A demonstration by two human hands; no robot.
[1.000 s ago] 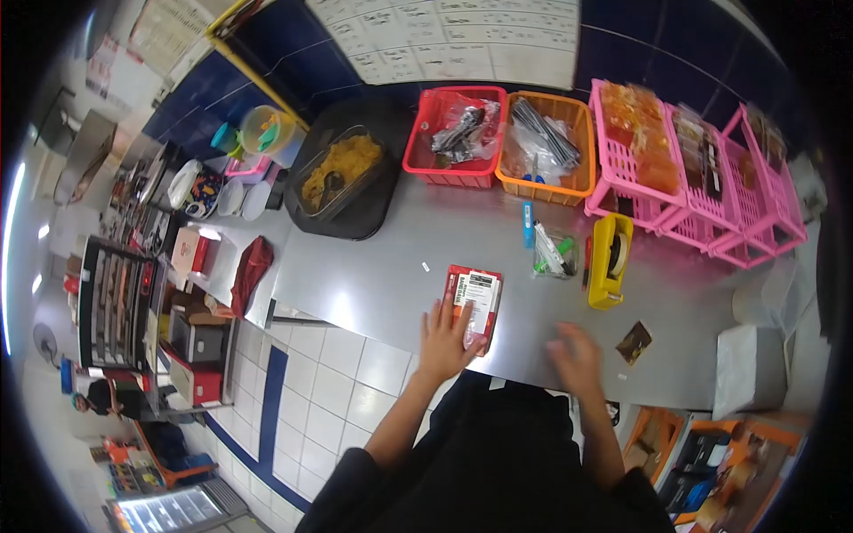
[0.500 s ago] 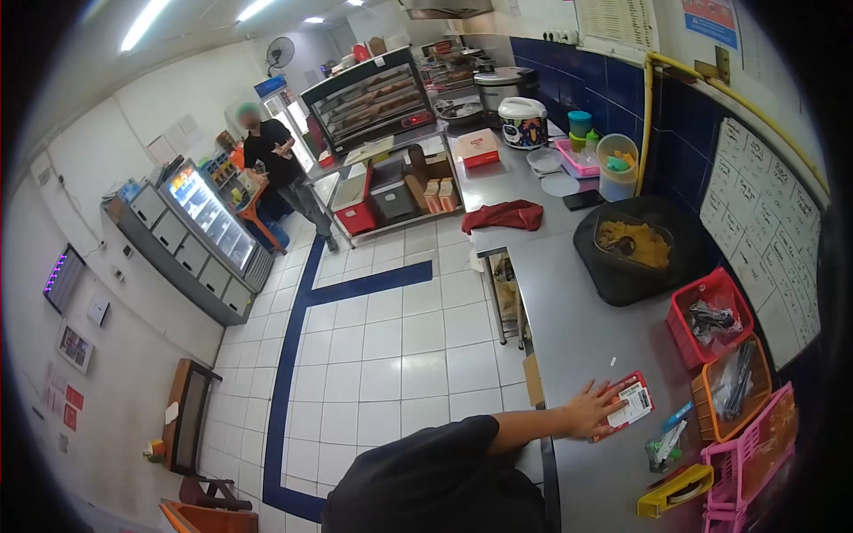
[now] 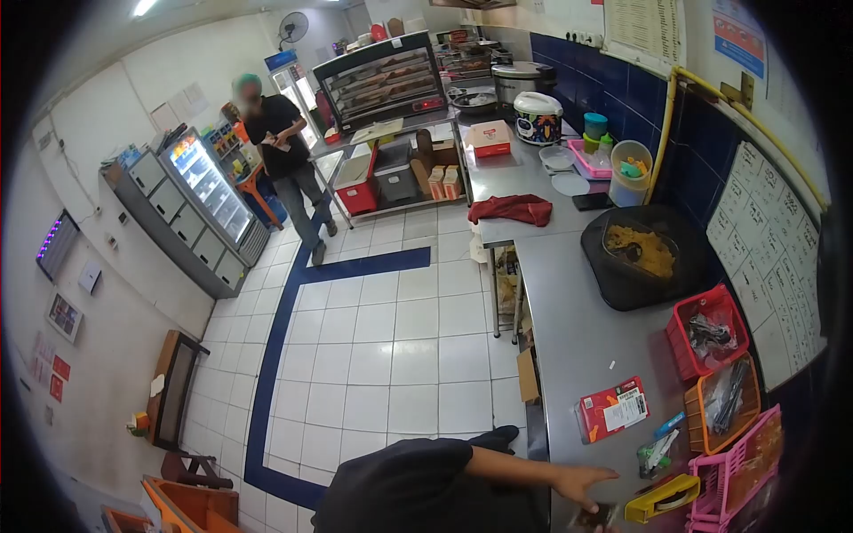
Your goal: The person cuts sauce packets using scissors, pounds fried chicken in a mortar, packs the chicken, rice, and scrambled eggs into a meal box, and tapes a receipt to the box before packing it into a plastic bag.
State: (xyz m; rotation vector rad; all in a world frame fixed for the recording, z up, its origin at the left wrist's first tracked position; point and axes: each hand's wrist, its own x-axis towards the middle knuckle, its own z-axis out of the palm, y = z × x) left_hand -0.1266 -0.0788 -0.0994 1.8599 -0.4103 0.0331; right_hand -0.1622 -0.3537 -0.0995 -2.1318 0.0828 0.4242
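Note:
My left hand (image 3: 582, 482) is low over the steel counter, its fingers apart and some stretched out to the right. The lower part of the hand meets a small dark item (image 3: 597, 516), perhaps in clear wrapping; its kind I cannot make out. At the bottom edge shows a sliver of my right hand (image 3: 604, 529), too little to read its fingers. Farther up the counter lies a flat red package (image 3: 613, 409) with a white printed label, apart from my hands. A yellow tape dispenser (image 3: 662, 499) stands just right of my left hand.
Red (image 3: 708, 330) and orange (image 3: 727, 395) baskets with plastic-wrapped items line the wall side, beside a pink basket (image 3: 733, 475). Beyond are a tub of orange-brown food (image 3: 641, 249), a red cloth (image 3: 510, 210) and a rice cooker (image 3: 538, 120). Another person (image 3: 283, 147) stands across the room.
My left hand has come off the red package and moved down the counter to the small dark item. The package sits slightly shifted in view. The other person has shifted slightly.

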